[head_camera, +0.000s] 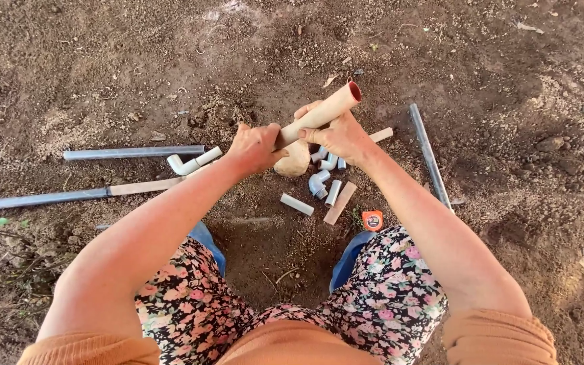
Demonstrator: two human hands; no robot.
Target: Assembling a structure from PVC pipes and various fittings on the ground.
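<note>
Both hands grip one dusty tan pipe [329, 108] with a red inner rim, held slanted above the soil. My left hand [255, 147] wraps its lower end. My right hand [336, 135] clasps it further up, near the open end. Just below the hands lies a rounded tan stone [295, 161]. Several short grey pipe elbows and stubs [324, 182] lie on the dirt beneath my right hand.
A white elbow fitting with a stub [192, 162], a short white pipe piece [297, 204], a flat wooden strip [340, 203] and an orange tape measure [372, 220] lie near. Long grey pipes lie left [133, 153], [35, 200] and right [430, 155]. My knees in floral cloth [190, 297] flank the spot.
</note>
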